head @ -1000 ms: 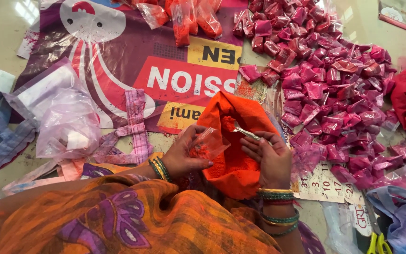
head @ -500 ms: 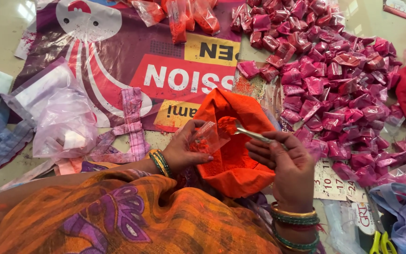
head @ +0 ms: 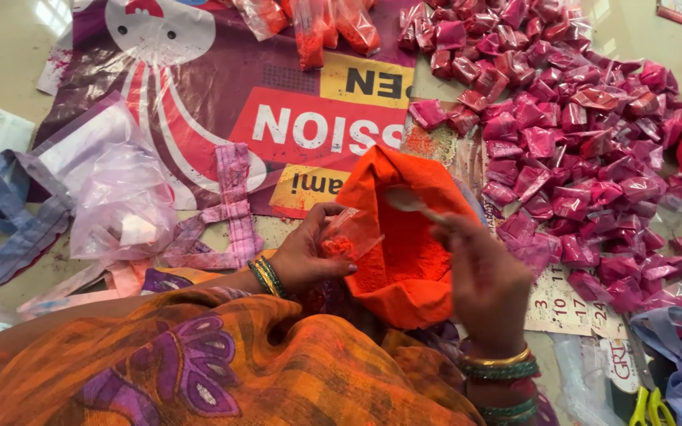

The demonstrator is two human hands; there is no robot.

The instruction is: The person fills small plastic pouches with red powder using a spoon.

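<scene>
The left hand (head: 301, 256) is pinching a small packet (head: 350, 235) open while the right hand (head: 483, 276) is gripping a spoon (head: 408, 201), so a tilted spoon risks spilling orange powder (head: 404, 252).

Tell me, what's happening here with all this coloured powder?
A person seated on the floor is filling small packets. The left hand holds a little clear pouch with some orange powder in it, while the right hand holds a spoon over an open bag of orange powder. To the right lies a heap of pink packets; a few orange packets lie at the top.
</scene>
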